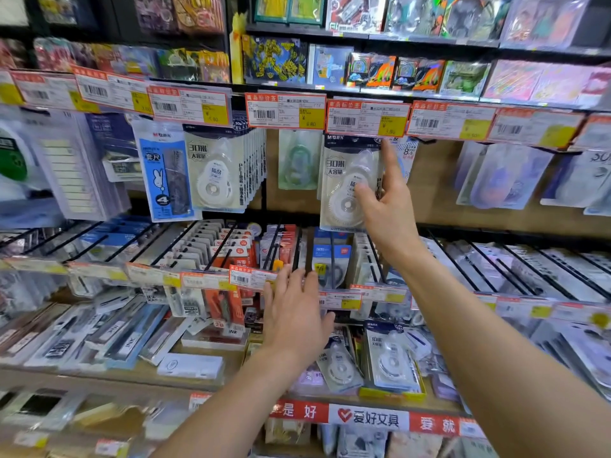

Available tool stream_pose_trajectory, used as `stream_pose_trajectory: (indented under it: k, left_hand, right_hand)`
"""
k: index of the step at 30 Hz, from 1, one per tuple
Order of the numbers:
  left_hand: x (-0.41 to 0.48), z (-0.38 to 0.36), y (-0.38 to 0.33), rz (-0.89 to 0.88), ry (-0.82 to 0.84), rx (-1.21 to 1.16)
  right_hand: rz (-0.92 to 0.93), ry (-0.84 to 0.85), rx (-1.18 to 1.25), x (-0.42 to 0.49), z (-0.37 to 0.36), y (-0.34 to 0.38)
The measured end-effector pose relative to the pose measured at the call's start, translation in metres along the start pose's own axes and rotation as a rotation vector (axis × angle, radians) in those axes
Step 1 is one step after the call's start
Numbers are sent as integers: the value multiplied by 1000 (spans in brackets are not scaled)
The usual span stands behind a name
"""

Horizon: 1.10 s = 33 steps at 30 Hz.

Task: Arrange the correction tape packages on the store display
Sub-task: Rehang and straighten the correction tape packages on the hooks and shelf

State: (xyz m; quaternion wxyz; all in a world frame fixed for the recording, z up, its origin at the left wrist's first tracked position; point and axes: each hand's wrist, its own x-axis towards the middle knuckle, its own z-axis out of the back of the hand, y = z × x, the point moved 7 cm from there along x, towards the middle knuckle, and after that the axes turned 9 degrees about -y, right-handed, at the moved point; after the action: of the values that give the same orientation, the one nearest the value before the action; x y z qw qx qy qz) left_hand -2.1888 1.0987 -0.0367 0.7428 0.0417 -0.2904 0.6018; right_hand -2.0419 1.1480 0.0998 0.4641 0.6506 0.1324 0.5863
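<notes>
The store display [439,200] is hung with packs on pegs. A correction tape package [340,180] is pinched by the right hand [386,209], thumb laid on its front, index finger raised toward a price tag [367,119] just above. The left hand [294,312] is held flat, its spread fingers holding nothing.
</notes>
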Motion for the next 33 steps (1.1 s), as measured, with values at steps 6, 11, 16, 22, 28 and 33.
stream_pose_trajectory:
  k: [6, 11, 16, 22, 28, 33]
  left_hand:
    - [0, -1, 2, 5, -8, -25]
    - [0, -2, 2, 0, -11, -16]
    - [0, -3, 2, 9, 4, -6]
    - [1, -3, 2, -3, 18, 1]
    - [4, 3, 2, -13, 39, -3]
    - [-1, 15, -7, 18, 26, -69]
  right_hand:
    - [-58, -10, -62, 22, -15, -23]
    - [-105, -47, -206, 45, -25, -35]
    - [-110, -67, -355, 64, -29, -41]
    - [-128, -55, -362, 59, -25, -47]
    - [-151, 21, -404, 9, 6, -51]
    - [-107, 93, -361, -61, 48, -46]
